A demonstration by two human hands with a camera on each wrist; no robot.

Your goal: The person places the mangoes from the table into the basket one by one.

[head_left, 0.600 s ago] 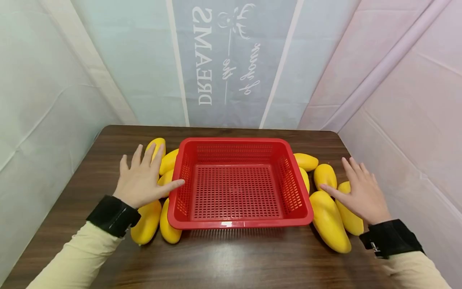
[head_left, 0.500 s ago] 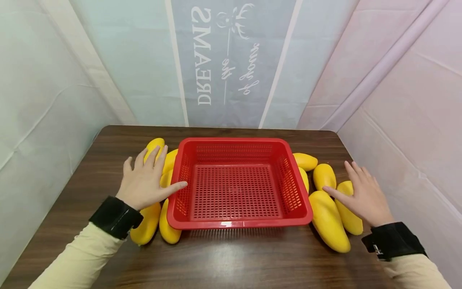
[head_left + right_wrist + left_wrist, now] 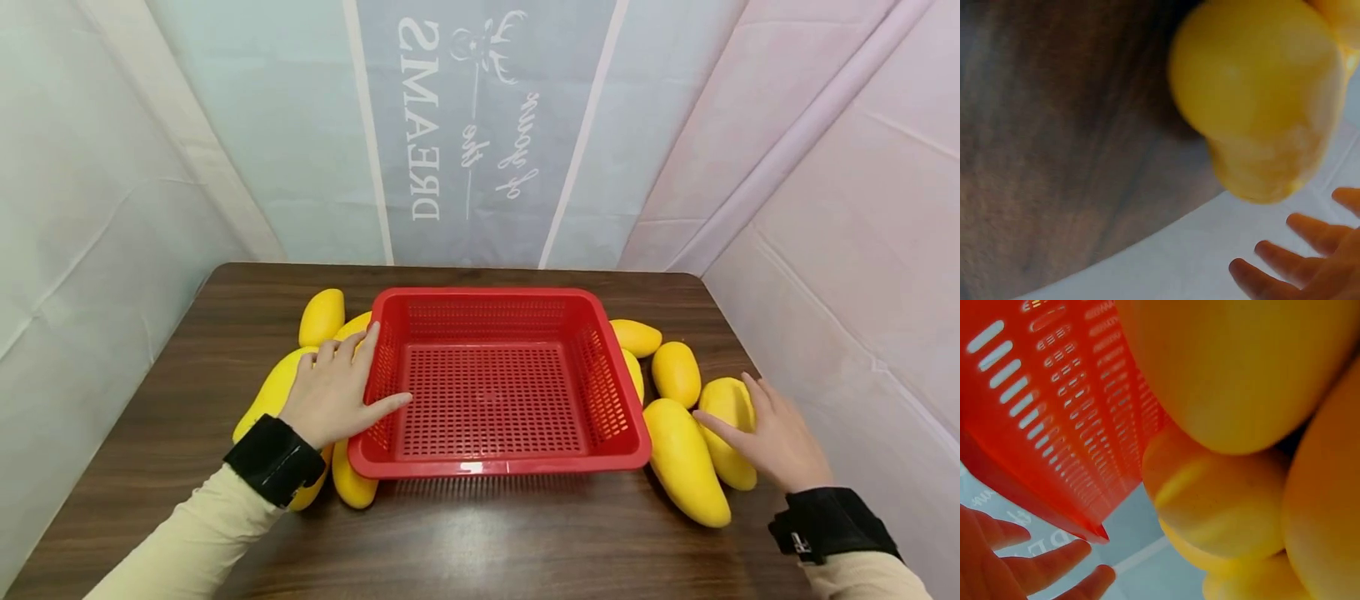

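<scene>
A red basket point(image 3: 495, 392) is sitting in the middle of a brown table point(image 3: 480, 533). Yellow mangoes are lying on both sides of it. The left hand point(image 3: 333, 398) is lying on the mangoes at the left side of the basket, with its fingers spread out and nearly straight. Its thumb is poking over the basket's left rim. Under this hand a long mango point(image 3: 272, 392) is sticking out to the left, and another mango point(image 3: 352, 479) is lying just beside the basket's near left corner. The left wrist camera is showing the basket's holey wall point(image 3: 1066, 419) right up against big yellow mangoes point(image 3: 1241, 369). The right hand point(image 3: 780, 437) is lying over a mango point(image 3: 727, 404) near the right edge of the table. Its fingers are relaxed, not squeezing. Its thumb is pointing at a big mango point(image 3: 686, 467) that is lying just beside the basket. Two more mangoes point(image 3: 677, 372) are lying farther back.
</scene>
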